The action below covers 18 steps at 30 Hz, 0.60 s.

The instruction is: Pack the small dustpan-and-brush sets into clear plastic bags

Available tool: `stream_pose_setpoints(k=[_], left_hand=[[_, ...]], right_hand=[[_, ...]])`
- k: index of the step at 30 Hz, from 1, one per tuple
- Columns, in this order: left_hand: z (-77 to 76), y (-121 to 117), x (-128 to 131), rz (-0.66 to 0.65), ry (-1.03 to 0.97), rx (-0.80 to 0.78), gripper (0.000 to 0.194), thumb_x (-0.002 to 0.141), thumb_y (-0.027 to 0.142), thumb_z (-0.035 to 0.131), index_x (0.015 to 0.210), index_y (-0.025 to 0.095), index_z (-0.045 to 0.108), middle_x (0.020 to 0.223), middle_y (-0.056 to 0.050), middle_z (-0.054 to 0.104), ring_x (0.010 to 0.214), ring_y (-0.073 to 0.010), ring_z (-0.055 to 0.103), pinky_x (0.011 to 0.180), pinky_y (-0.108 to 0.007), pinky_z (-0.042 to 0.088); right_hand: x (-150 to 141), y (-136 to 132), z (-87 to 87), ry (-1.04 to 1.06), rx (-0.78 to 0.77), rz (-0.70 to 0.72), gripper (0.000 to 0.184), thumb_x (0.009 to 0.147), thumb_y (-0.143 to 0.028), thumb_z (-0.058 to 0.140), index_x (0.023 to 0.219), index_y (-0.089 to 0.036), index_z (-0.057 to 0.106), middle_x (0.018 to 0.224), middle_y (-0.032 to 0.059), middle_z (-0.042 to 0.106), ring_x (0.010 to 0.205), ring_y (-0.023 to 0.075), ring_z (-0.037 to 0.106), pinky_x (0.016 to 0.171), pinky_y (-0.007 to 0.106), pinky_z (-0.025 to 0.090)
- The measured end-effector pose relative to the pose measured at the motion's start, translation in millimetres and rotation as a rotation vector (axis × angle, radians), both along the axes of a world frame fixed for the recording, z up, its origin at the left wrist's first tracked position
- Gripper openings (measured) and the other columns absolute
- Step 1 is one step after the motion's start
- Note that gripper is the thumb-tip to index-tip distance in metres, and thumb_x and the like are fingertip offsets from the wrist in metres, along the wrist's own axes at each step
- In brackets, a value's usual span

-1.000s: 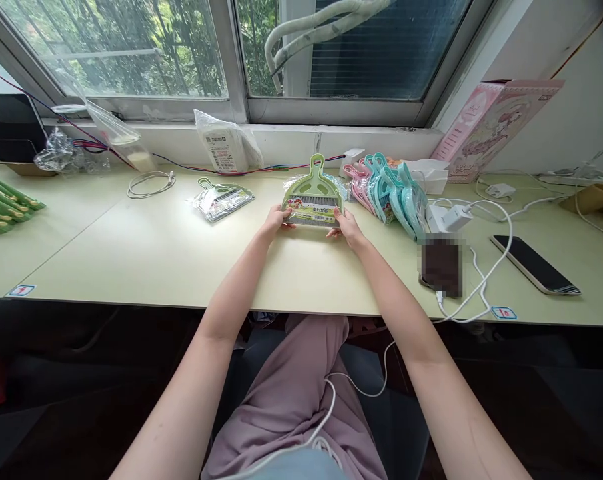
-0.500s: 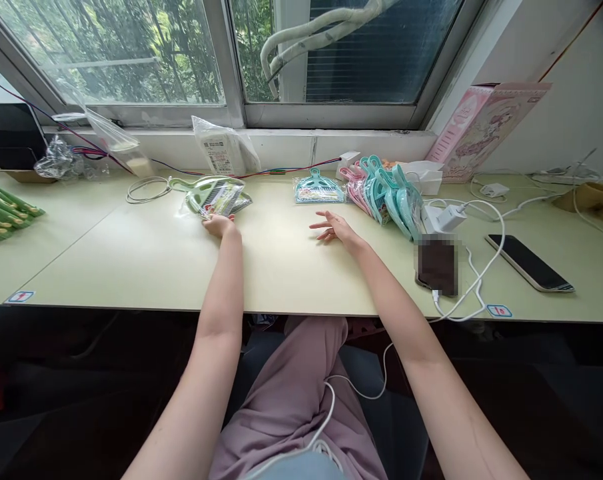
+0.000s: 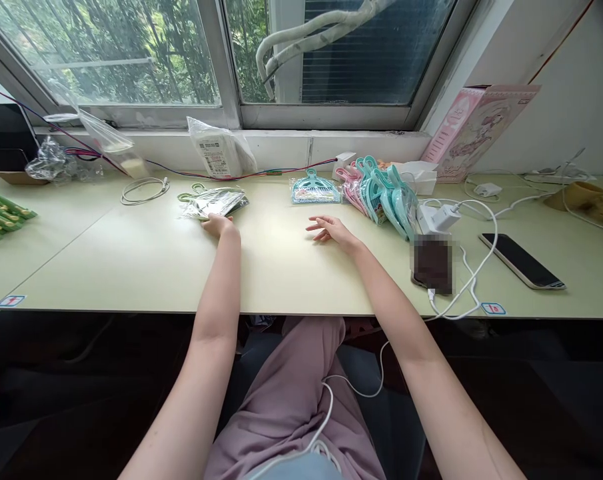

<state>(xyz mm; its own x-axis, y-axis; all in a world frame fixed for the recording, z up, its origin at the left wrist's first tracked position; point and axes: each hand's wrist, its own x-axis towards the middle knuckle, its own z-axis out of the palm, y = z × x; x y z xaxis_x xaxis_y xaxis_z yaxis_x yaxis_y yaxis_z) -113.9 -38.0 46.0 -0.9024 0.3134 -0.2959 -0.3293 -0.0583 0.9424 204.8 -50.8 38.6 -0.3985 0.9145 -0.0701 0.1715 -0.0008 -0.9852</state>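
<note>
My left hand [image 3: 218, 225] is at the near edge of a small stack of green dustpan-like packs [image 3: 216, 202] in clear plastic, which lie nearly flat on the table. Its fingers appear closed on that edge, though they are partly hidden. My right hand [image 3: 330, 231] hovers just over the table with fingers spread and nothing in them. Beyond it lies a turquoise dustpan-like pack [image 3: 315, 189] in clear wrapping. To its right, several turquoise packs [image 3: 388, 193] and pink packs [image 3: 355, 188] with looped handles lean in an overlapping row.
A phone [image 3: 434, 267] on a white cable and a second phone [image 3: 524, 261] lie at the right. A coiled cable [image 3: 144, 191] is left of the green packs. Green bundled sticks [image 3: 4, 215] sit at far left. A pink box [image 3: 476, 133] stands by the window.
The green packs at my left hand have gone from tilted up to lying flatter on the table. My right hand has hardly moved. The whole view has shifted slightly.
</note>
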Motion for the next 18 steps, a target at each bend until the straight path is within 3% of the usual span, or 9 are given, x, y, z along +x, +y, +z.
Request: stream_pose_setpoints(k=[5,11,15,16,18], left_hand=[[2.1,-2.7,1.1,-0.037,-0.077,0.060,0.042,0.096,0.019,0.033,0.136,0.016,0.043,0.116,-0.012,0.061,0.059,-0.0107,0.064,0.048,-0.022,0.045],[10.2,-9.6,-2.6,-0.111,-0.172,0.099,0.042,0.102,0.039,0.027,0.134,0.018,0.045,0.114,-0.011,0.059,0.064,-0.0094,0.065,0.050,-0.019,0.046],[9.7,-11.4,-5.6,-0.033,-0.228,0.143,0.048,0.101,0.049,0.028,0.131,0.016,0.046,0.116,-0.012,0.057,0.075,-0.0131,0.068,0.057,-0.022,0.053],[8.6,-11.6,-6.4,-0.002,-0.208,0.126,0.048,0.101,0.049,0.027,0.133,0.017,0.043,0.119,-0.013,0.055,0.080,-0.0146,0.069,0.061,-0.023,0.055],[6.5,-12.2,-7.8,-0.067,-0.022,0.043,0.046,0.102,0.047,0.025,0.137,0.020,0.037,0.126,-0.015,0.051,0.096,-0.0196,0.069,0.073,-0.030,0.058]], right_hand=[[-1.2,-1.2,1.0,-0.022,-0.005,-0.008,0.030,0.100,-0.028,0.048,0.125,-0.018,0.062,0.118,0.0110,0.074,0.063,0.0071,0.070,0.054,0.015,0.051],[-0.3,1.7,-2.4,-0.015,0.011,0.004,0.029,0.100,-0.028,0.048,0.123,-0.019,0.064,0.116,0.0104,0.075,0.064,0.0078,0.071,0.056,0.016,0.052],[0.4,4.0,-5.7,-0.021,0.027,0.011,0.030,0.099,-0.028,0.048,0.123,-0.020,0.064,0.116,0.0095,0.075,0.066,0.0079,0.071,0.058,0.017,0.053],[0.5,4.4,-6.3,-0.022,0.029,0.013,0.030,0.099,-0.028,0.048,0.123,-0.020,0.064,0.117,0.0093,0.075,0.066,0.0078,0.071,0.058,0.017,0.053],[0.6,4.7,-7.0,-0.018,0.032,0.017,0.030,0.099,-0.028,0.048,0.123,-0.020,0.064,0.116,0.0095,0.075,0.066,0.0078,0.071,0.058,0.017,0.053]])
